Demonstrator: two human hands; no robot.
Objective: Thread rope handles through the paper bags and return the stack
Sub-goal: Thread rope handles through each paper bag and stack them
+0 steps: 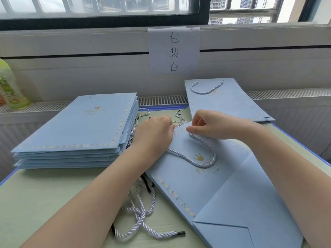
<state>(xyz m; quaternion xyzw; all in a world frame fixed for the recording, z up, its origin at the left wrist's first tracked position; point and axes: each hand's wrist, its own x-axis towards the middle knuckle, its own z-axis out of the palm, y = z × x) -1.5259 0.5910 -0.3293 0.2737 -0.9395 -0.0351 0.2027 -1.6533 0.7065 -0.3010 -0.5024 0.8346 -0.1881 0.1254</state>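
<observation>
Threading looks to be the step in hand: the flat pale-blue paper bag with a gold crown print (223,176) lies across the near right part of the pale green bench (44,203), its mouth turned toward the far edge, and both hands work at that mouth. One twisted white rope handle (197,161) already loops over the bag's upper face, so I judge that the second handle is going in. The left hand (155,129) has its fingers curled, apparently pinching a rope end at the bag's rim, though the fingertips are hidden behind the knuckles. The right hand (207,125) pinches the rim of the bag, thumb and fingers bent round the paper edge beside the fitted handle's end.

The next move probably calls for steering the stiff black tip through the small punched hole while the right hand keeps the paper steady, then drawing the rope through.

At the far left of the bench sits the tall stack of flat pale-blue bags (75,136), two empty holes showing along the top bag's far edge; these seem to await handles. One finished pale-blue bag with a rope loop (229,102) lies at the far right corner. Loose white ropes with black tips (141,212) lie tangled near the front edge, between the forearms. None of the bags holds anything that shows.
</observation>
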